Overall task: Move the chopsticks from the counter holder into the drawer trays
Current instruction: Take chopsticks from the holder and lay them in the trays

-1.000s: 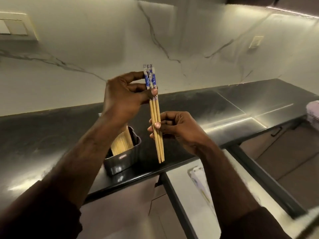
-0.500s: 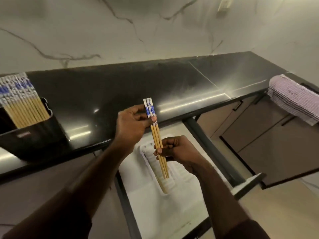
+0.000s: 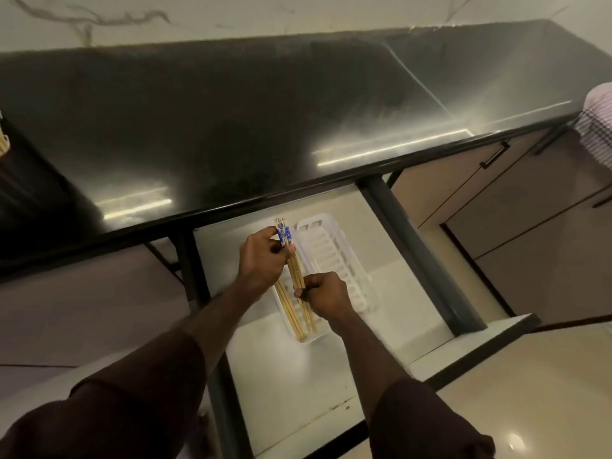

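Note:
I hold a small bundle of wooden chopsticks [image 3: 293, 263] with blue-and-white patterned tops over the open drawer. My left hand [image 3: 261, 258] pinches the patterned upper ends. My right hand [image 3: 326, 294] grips the lower shafts. Below them a white ribbed tray [image 3: 306, 337] lies in the drawer, with other chopsticks [image 3: 288, 309] lying in its left slot. A second white tray [image 3: 334, 256] sits beside it on the right. The dark counter holder [image 3: 13, 180] with more chopsticks shows only at the far left edge.
The black countertop [image 3: 265, 111] runs above the open white drawer [image 3: 381, 326], whose dark side rail [image 3: 417, 256] stands on the right. A striped cloth [image 3: 596, 127] hangs at the right edge. Closed cabinet doors [image 3: 513, 200] lie to the right.
Both hands carried the chopstick bundle from above the counter holder down over the drawer, close above the left tray. The view swung right, pushing the holder to the left edge.

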Demonstrator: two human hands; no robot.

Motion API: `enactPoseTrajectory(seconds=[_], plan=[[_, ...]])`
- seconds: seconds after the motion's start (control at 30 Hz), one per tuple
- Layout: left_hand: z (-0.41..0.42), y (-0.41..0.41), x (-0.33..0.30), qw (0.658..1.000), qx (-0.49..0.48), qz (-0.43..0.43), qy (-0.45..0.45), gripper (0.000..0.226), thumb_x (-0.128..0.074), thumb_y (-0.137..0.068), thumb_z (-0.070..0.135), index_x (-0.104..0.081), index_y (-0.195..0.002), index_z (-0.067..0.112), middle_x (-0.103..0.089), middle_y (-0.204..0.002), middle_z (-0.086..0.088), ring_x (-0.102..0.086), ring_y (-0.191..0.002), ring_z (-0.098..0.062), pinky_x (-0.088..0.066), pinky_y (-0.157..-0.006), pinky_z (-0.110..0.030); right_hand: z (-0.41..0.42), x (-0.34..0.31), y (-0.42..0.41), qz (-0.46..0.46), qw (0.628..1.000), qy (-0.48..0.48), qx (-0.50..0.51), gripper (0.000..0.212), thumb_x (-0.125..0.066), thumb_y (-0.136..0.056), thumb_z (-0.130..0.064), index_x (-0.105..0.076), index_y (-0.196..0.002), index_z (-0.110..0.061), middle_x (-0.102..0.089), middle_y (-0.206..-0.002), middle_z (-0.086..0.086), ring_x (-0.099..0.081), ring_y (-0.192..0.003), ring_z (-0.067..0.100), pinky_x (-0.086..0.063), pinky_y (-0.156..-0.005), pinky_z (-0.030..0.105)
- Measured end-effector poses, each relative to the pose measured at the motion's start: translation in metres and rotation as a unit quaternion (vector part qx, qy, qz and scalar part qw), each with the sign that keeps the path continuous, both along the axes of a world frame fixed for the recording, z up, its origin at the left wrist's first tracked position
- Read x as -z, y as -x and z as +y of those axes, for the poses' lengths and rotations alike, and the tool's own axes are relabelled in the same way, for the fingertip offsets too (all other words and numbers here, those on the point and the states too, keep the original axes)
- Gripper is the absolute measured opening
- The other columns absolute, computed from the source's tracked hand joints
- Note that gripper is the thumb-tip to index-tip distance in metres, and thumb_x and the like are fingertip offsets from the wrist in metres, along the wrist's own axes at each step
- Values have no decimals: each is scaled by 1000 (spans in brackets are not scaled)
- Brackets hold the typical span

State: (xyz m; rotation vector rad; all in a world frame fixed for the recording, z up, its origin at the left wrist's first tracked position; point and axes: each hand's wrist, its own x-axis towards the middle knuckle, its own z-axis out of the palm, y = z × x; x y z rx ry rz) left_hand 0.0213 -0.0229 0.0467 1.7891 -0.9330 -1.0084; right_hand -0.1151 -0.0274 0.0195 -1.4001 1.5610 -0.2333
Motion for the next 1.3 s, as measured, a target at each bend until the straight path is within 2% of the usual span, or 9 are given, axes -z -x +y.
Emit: enactPoseTrajectory(seconds=[0.13,0.27,0.37,0.43,0.5,0.6,0.87,1.13,1.3], plan=[[-11,-2,29,993,41,-104,-22,37,-73,-84,11,-61,-119,10,-72,-105,-5,-70,-88,-18,-59,-81,-34,-5,27,-8,42,999,1,3,12,-71,-80,-17,-79,-88,-16,-74,-83,7,-63,-77,25,-55,-74,39],[-15,3,45,982,61,-160,-82,70,-64,-91,11,-26,-150,12,-64,-115,-7,-66,-91,-19,-56,-78,-33,-4,44,-13,95,995,0,-3,11,-66,-83,-18,-76,-86,-15,-73,-84,7,-65,-82,25,-45,-66,30],[-10,10,50,963,93,-238,-89,66,-49,-99,15,-13,-153,13,-58,-112,-6,-58,-86,-17,-52,-75,-32,-4,53,-21,121,993,-8,18,13,-61,-83,-13,-72,-76,-13,-69,-77,7,-64,-76,25,-41,-62,27],[-9,12,56,942,127,-302,-70,58,-45,-100,12,-20,-152,10,-56,-126,-11,-60,-104,-26,-50,-89,-37,-5,57,-25,139,990,-12,22,16,-58,-83,-10,-68,-70,-12,-63,-71,5,-60,-71,24,-40,-63,27],[-12,13,61,895,204,-389,-82,51,-45,-99,8,-30,-148,8,-52,-139,-14,-54,-125,-29,-39,-108,-41,-8,61,-29,152,988,-16,19,14,-59,-85,-10,-69,-75,-11,-61,-73,4,-57,-70,22,-42,-66,27],[-15,13,65,791,336,-485,-161,34,-46,-98,11,-49,-132,8,-60,-128,-13,-57,-120,-27,-29,-113,-43,-12,66,-35,161,987,-19,15,14,-62,-86,-12,-73,-93,-9,-68,-86,6,-60,-76,21,-41,-68,27],[-17,7,83,717,420,-528,-173,35,-43,-99,24,-55,-128,8,-60,-129,-11,-43,-132,-31,-1,-118,-57,-10,71,-41,198,980,-3,-12,17,-60,-86,-9,-70,-100,-9,-70,-95,10,-62,-79,22,-43,-62,29],[-20,7,87,713,425,-525,-186,38,-42,-100,25,-51,-133,12,-56,-136,-11,-36,-137,-31,5,-119,-53,-4,67,-38,254,958,90,-94,17,-53,-88,-9,-65,-99,-12,-66,-100,7,-63,-88,24,-43,-65,31],[-21,7,88,696,434,-540,-187,39,-37,-101,25,-50,-136,14,-50,-143,-11,-31,-141,-32,8,-117,-54,-1,70,-35,268,945,127,-136,25,-52,-93,-14,-60,-117,-15,-65,-111,6,-62,-98,24,-47,-80,34]])
